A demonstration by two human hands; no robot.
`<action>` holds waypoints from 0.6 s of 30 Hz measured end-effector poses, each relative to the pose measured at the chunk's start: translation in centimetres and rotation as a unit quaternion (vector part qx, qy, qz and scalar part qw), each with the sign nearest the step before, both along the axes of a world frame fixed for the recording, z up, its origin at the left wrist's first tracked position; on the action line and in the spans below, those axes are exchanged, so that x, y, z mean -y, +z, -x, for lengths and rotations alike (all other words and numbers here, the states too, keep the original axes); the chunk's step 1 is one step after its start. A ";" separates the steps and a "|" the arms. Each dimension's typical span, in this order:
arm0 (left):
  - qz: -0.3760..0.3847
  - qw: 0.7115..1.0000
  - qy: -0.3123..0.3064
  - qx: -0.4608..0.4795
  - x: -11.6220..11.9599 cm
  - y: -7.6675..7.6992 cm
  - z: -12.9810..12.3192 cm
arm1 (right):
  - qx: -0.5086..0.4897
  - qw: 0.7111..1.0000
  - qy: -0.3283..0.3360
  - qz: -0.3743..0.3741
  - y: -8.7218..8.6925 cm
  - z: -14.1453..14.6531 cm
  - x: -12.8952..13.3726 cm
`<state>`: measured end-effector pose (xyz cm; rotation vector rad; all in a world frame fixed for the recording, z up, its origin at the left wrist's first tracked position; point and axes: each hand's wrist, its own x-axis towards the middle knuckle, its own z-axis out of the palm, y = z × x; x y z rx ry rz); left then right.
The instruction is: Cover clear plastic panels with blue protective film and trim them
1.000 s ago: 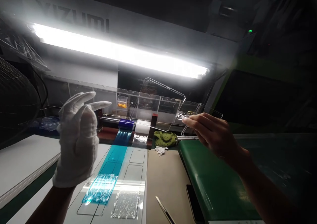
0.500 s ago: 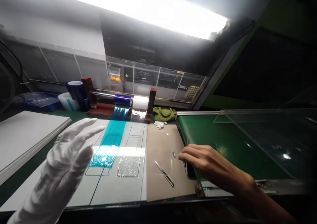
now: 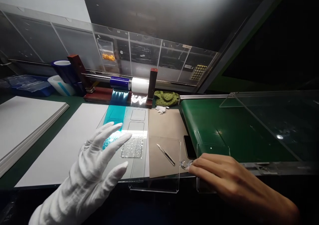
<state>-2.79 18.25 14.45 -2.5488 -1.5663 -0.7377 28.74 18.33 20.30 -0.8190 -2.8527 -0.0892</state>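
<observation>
My left hand [image 3: 99, 165], in a white glove, hangs with fingers spread above the work sheet, holding nothing. My bare right hand [image 3: 221, 173] pinches a clear plastic piece [image 3: 183, 164] at a small curved, ring-like part. Clear rectangular outlines reach out on both sides of the fingertips; whether they are one piece I cannot tell. Through the left one shows a slim metal craft knife [image 3: 166, 154] lying on a brown board [image 3: 164, 122]. A blue film strip [image 3: 115, 113] and a clear film patch [image 3: 132, 148] lie on the outlined sheet [image 3: 138, 115].
Blue [image 3: 120, 82] and white [image 3: 140, 85] film rolls sit on a red-brown stand [image 3: 99, 95] at the back. A dark phone [image 3: 189, 147] lies beside a green mat [image 3: 211, 118]. White sheets [image 3: 27, 118] are stacked at left; a green pouch [image 3: 166, 99] stands behind.
My left hand has moved right over the sheet, fingers spread wider. My right hand has come nearer with the clear piece, now further over the front edge. The camera has tilted down.
</observation>
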 end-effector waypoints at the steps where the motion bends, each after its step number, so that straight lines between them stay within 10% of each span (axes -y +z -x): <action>1: 0.011 1.000 -0.006 -0.007 0.0 0.0 -0.1 | -0.001 1.000 -0.002 0.001 0.0 -0.1 0.1; 18: 0.021 0.987 -0.128 -0.093 -1.5 -0.5 -5.5 | 0.047 0.998 0.029 0.037 -1.1 2.3 -1.3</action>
